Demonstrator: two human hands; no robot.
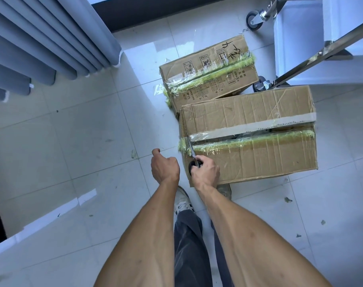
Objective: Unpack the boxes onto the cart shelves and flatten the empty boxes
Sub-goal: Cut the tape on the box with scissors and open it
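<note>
Two taped cardboard boxes stand on the tiled floor. The near, larger box (249, 150) has a yellow-green and clear tape seam along its top, partly split towards the right. My right hand (205, 172) grips black-handled scissors (194, 157) at the box's left end, with the blades lying on the tape at the seam. My left hand (165, 167) hovers just left of the box, its fingers loosely curled and holding nothing. The smaller printed box (209, 71) sits behind, still taped. The metal cart (313, 54) stands at the upper right.
Grey curtains (42, 38) hang at the upper left. The cart's caster wheels (254, 19) sit close behind the boxes. My feet (182, 201) stand against the near box's front edge. Small scraps of tape lie scattered on the floor tiles.
</note>
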